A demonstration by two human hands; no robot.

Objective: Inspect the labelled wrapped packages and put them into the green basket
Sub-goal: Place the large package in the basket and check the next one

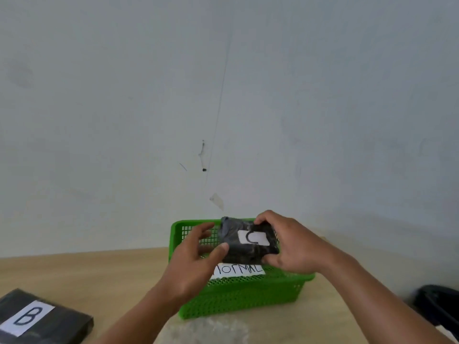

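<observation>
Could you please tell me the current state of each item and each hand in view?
Package C: held above the basket, label facing the camera, not yet inside.
Right hand: grips Package C by its right end.
Left hand: fingers straight, thumb touching Package C's left edge.
Basket: upright on the table, paper tag on its near rim.
Package B: lying flat on the table, label up, untouched.

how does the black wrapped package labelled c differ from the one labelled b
The black wrapped package labelled C is held over the green mesh basket, gripped by the right hand; the black wrapped package labelled B lies flat on the wooden table, untouched. C's wrapping looks crumpled, B's smoother. Both carry a white lettered label.
</observation>
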